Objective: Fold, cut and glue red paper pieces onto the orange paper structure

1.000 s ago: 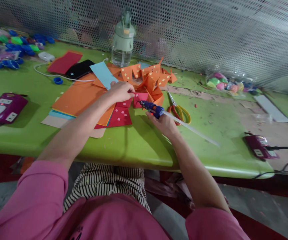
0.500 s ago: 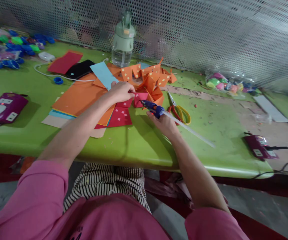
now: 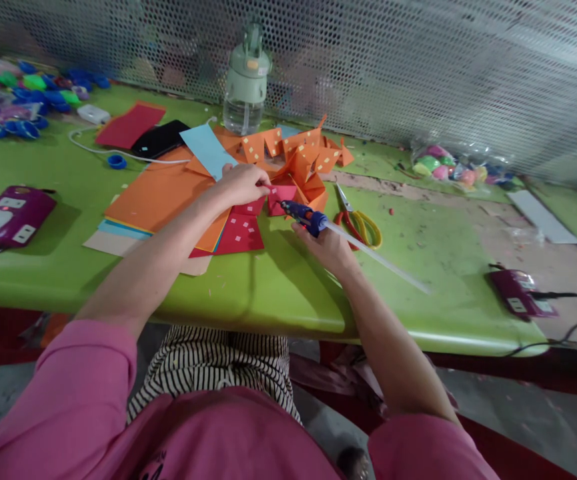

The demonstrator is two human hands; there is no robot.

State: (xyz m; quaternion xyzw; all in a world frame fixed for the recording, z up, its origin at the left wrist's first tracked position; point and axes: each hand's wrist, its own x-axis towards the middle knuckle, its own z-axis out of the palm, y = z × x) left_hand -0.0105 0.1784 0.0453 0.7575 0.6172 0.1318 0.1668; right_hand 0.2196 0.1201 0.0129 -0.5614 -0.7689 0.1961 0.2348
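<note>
My right hand (image 3: 331, 247) is closed around a blue hot glue gun (image 3: 308, 218), with a long clear glue stick (image 3: 378, 257) jutting out of its back. The gun's nozzle touches or nearly touches a pink folded paper (image 3: 282, 199). At that paper's upper left edge, the fingertips of my left hand (image 3: 245, 185) are pinched on it. Under and beside this hand lies red paper (image 3: 241, 232) with small pale squares on it. Orange folded paper shapes (image 3: 308, 177), some with yellow squares, stand just behind.
Red-and-yellow scissors (image 3: 365, 230) lie to the right. Left are stacked coloured sheets (image 3: 143, 200), a light blue sheet (image 3: 208, 150) and a black phone (image 3: 161, 138). A water bottle (image 3: 246, 87) stands by the mesh screen. Purple power sockets (image 3: 13, 217) and bagged colourful pieces (image 3: 453, 167) flank the green table.
Both hands stay almost in the same place, with the glue gun still at the pink paper. A dark rounded shape now shows at the bottom edge, below the table.
</note>
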